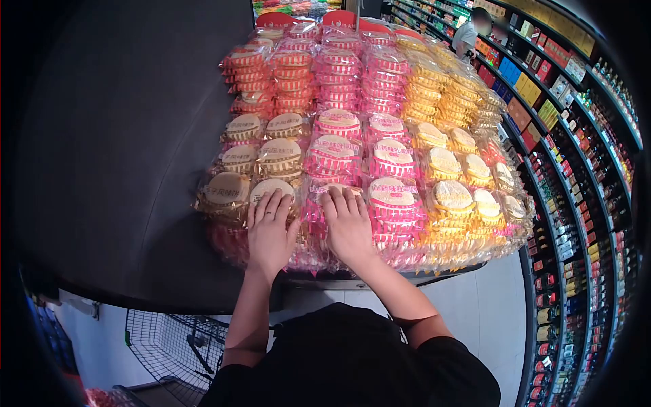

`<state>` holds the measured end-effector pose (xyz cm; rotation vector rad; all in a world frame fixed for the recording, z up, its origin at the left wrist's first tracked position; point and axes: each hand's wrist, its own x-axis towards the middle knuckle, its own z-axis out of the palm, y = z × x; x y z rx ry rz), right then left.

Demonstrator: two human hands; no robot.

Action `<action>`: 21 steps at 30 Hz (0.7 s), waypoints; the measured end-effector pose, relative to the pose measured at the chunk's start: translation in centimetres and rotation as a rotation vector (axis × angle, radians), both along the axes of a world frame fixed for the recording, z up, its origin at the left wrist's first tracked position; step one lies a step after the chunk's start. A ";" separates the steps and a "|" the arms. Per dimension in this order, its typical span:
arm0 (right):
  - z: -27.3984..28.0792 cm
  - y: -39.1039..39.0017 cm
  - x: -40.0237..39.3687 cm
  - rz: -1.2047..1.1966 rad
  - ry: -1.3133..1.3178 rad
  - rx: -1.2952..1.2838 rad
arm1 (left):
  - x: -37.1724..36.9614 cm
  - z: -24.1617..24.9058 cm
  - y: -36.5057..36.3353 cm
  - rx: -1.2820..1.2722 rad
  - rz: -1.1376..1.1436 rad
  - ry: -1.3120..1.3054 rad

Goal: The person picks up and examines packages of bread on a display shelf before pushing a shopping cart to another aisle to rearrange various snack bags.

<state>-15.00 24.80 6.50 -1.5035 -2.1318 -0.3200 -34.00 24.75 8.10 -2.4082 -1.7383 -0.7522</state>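
Stacks of round cakes in clear bags fill a shop display table point(380, 278). Brown-wrapped stacks point(227, 190) are at the left, pink ones point(393, 197) in the middle, yellow ones point(451, 197) at the right. My left hand point(270, 230) lies flat, fingers apart, on the front stack with a white lid point(271, 186). My right hand point(347, 224) presses flat on the neighbouring pink stack point(319, 186) at the front edge. Neither hand grips a bag.
A black wall panel point(135, 136) stands left of the display. Long shelves of bottles and boxes point(569, 203) run down the right side. A person point(471, 30) stands far up the aisle. A wire shopping cart point(176, 346) sits below left.
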 end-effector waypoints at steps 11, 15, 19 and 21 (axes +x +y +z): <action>-0.6 1.1 0.7 -0.020 -0.063 -0.025 | -0.8 0.2 -0.2 -0.021 -0.059 -0.006; -1.0 1.2 0.5 -0.053 -0.115 -0.031 | -1.2 0.0 0.3 -0.004 -0.080 -0.033; 1.1 0.2 -0.5 0.015 0.054 -0.117 | -3.1 1.3 1.1 0.054 -0.080 -0.120; 1.9 -0.1 -1.1 0.046 0.000 -0.137 | -4.5 1.9 1.6 0.124 -0.004 -0.091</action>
